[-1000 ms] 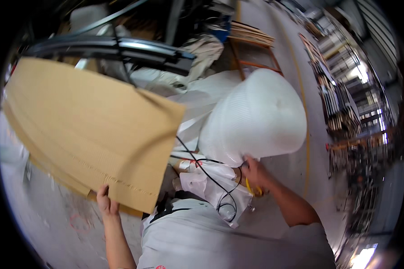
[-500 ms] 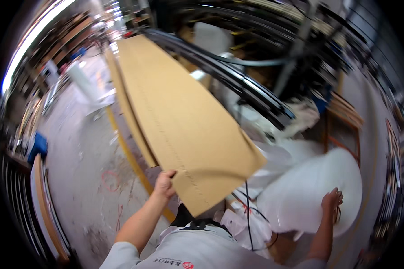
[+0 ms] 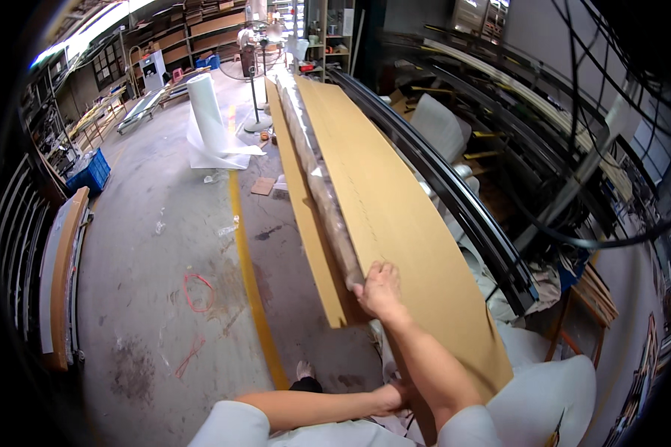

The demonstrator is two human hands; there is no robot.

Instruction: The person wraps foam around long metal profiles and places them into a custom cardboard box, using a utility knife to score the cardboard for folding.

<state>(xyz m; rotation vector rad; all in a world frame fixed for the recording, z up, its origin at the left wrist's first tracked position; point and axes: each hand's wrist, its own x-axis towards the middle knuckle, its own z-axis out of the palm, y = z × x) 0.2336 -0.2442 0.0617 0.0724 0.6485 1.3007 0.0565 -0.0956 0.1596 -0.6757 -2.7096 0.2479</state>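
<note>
A long brown cardboard sheet stretches away from me, folded along its left side into a raised flap. In the fold lies a long bundle wrapped in clear plastic. My right hand is closed on the sheet's folded edge, fingers over the top and thumb at the bundle's side. Lower down, my left hand reaches across to the sheet's near end, under my right forearm. Its fingers are hidden there. A yellow-handled tool rests on the white foam roll at lower right.
Black metal profiles run along the sheet's right side. An upright white roll stands on the floor at far left, near a fan stand. Blue crate and leaning panels line the left. A black cable loops at right.
My right hand has left the foam roll and moved onto the sheet's folded edge. My left hand has shifted to the sheet's near end. The plastic-wrapped bundle now shows in the fold.
</note>
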